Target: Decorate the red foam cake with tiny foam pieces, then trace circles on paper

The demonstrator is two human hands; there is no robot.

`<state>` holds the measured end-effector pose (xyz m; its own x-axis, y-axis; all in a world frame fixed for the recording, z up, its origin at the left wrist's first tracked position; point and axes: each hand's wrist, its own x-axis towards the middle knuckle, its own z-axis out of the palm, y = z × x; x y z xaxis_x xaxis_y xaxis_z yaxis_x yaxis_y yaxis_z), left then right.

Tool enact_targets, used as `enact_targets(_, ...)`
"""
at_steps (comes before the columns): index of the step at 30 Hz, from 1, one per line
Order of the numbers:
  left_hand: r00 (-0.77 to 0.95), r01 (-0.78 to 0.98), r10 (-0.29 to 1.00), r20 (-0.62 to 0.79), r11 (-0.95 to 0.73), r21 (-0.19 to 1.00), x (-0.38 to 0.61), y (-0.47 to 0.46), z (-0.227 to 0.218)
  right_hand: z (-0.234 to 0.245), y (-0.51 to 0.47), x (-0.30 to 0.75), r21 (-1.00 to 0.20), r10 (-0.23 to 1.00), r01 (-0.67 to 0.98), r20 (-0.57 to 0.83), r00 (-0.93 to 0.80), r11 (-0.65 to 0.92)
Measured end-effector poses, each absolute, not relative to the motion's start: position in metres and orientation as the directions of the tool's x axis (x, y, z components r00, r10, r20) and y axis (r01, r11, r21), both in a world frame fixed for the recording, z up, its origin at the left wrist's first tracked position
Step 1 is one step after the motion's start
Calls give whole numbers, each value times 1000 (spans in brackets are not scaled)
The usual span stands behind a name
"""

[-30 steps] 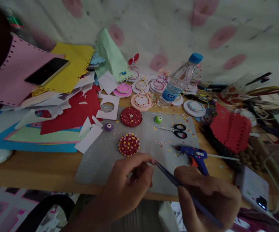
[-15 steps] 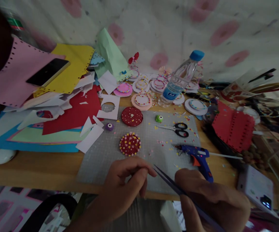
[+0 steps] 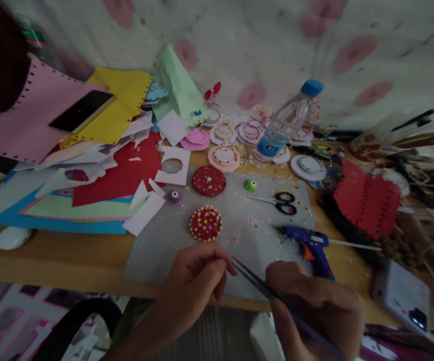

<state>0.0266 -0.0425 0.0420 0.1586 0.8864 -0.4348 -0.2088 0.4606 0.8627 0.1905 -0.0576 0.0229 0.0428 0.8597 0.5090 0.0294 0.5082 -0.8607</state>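
My right hand point(image 3: 314, 306) grips a pair of dark tweezers point(image 3: 256, 278), their slim points slanting up and left. Those points come close to the fingertips of my left hand point(image 3: 200, 276), whose thumb and curled fingers are drawn together; anything between them is too small or hidden to name. Just beyond my left hand lies a dark red disc point(image 3: 205, 223) covered with small pink and yellow flower-shaped pieces. Behind it rests a second red disc point(image 3: 208, 180) with tiny pale specks. Both discs lie on a grey cutting mat point(image 3: 153, 250).
Black-handled scissors point(image 3: 277, 200), a blue glue gun point(image 3: 309, 240) and green point(image 3: 250, 185) and purple point(image 3: 174, 196) punches are on the mat. Behind stand a water bottle point(image 3: 280, 125) and several decorated paper discs. Coloured paper point(image 3: 123, 175) piles up left; a power bank point(image 3: 401, 296) sits right.
The whole view has shifted slightly to the right. My right hand with the tweezers has moved a little left, staying close to the left fingertips. The discs and tools lie as before.
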Motion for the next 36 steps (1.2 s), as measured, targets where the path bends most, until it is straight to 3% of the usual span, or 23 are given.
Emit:
enact_targets(11, 135, -166, 931, -340, 360, 918, 28, -41, 31, 26, -50, 196, -876, 865, 52, 482, 140, 480)
enact_targets(16, 111, -192, 904, -413, 427, 883, 34, -33, 25, 17, -55, 202, -900, 869, 87, 435, 235, 427)
enact_targets(27, 216, -268, 845, -488, 532, 803, 40, -28, 18, 18, -47, 208, -921, 910, -32, 377, 173, 388)
enact_targets(36, 274, -263, 828, -489, 554, 790, 44, -27, 19, 25, -42, 215, -918, 913, 16, 395, 102, 396)
